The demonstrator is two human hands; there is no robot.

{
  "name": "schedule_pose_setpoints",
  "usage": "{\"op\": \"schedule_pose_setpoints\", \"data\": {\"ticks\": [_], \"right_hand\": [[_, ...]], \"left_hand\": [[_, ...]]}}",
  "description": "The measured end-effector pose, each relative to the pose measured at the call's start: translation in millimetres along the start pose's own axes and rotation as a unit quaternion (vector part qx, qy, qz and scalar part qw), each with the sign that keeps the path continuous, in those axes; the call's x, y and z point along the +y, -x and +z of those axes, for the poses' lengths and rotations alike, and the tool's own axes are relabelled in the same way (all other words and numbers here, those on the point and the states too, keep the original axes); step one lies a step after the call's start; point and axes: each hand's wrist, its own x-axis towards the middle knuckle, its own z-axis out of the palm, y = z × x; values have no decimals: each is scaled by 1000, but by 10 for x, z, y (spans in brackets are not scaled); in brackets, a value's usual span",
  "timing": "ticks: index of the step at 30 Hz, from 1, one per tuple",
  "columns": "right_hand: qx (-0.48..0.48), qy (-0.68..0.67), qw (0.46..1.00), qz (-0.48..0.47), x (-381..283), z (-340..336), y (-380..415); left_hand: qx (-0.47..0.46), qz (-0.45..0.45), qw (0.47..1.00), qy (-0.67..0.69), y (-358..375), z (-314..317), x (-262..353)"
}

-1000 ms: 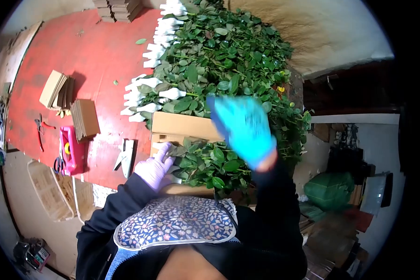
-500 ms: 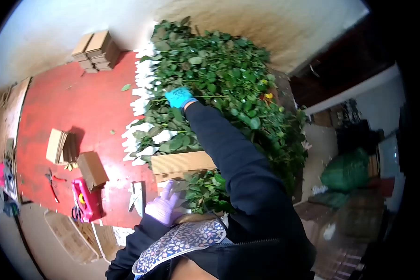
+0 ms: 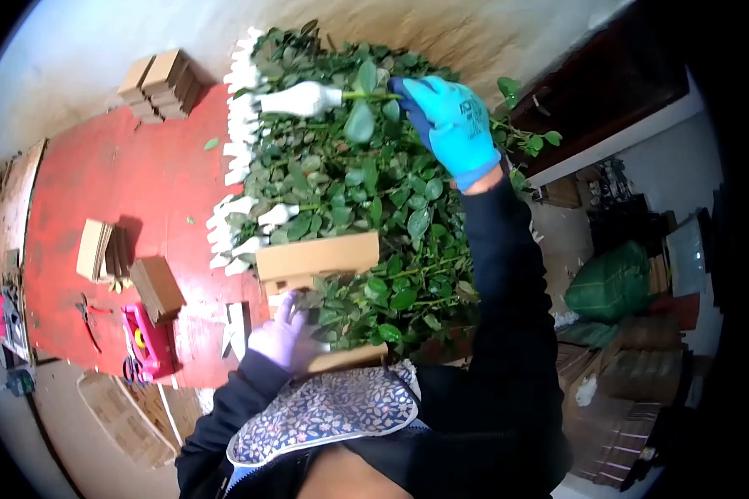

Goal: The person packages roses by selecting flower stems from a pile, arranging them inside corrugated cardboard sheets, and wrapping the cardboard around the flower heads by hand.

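Observation:
My right hand (image 3: 451,125), in a blue glove, is closed on the stem of a rose (image 3: 306,99) and holds it level above the pile. A white sleeve covers the flower head, which points left. Under it spreads a thick pile of leafy rose stems (image 3: 366,179), their white-sleeved heads lined up along the left side. My left hand (image 3: 276,339), in a lilac glove, is beside a cardboard wrap (image 3: 318,256) with leafy stems lying in it. Its upper fingers are stretched out; the lower ones are partly hidden.
On the red table (image 3: 116,191) are stacked cardboard pieces (image 3: 160,83), more folded cardboard (image 3: 104,252), red-handled pliers (image 3: 87,320), a pink tape dispenser (image 3: 147,343) and a white tool (image 3: 235,331). A green sack (image 3: 609,283) stands on the floor at right.
My right hand has risen from the pile and moved right and away from me, drawing out one sleeved rose. My left hand stays by the cardboard wrap, with its fingers closer together.

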Motion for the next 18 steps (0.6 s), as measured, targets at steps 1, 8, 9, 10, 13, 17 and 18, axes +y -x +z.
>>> {"op": "schedule_pose_setpoints", "data": {"ticks": [1, 8, 9, 10, 13, 17, 18], "right_hand": [[-22, -7, 1000, -16, -136, 23, 67], [-131, -92, 986, -53, -1165, 17, 777], [-131, -126, 983, -34, -1325, -17, 875], [-131, -161, 978, -12, -1470, -41, 978], [-148, -139, 979, -29, -1645, 212, 1396], [-210, -127, 969, -14, -1643, 699, 1923], [-270, -129, 954, -9, -1648, 751, 1950]], "left_hand": [[20, 8, 1000, 18, 7, 9, -7], [15, 14, 999, 33, 9, -31, -21], [39, 28, 998, 38, 1, 70, -85], [35, 75, 997, -6, -2, -123, 39], [19, 63, 996, 65, -51, -31, -21], [91, 69, 993, 38, -27, 101, -68], [91, 72, 993, 32, -49, 122, -74]]}}
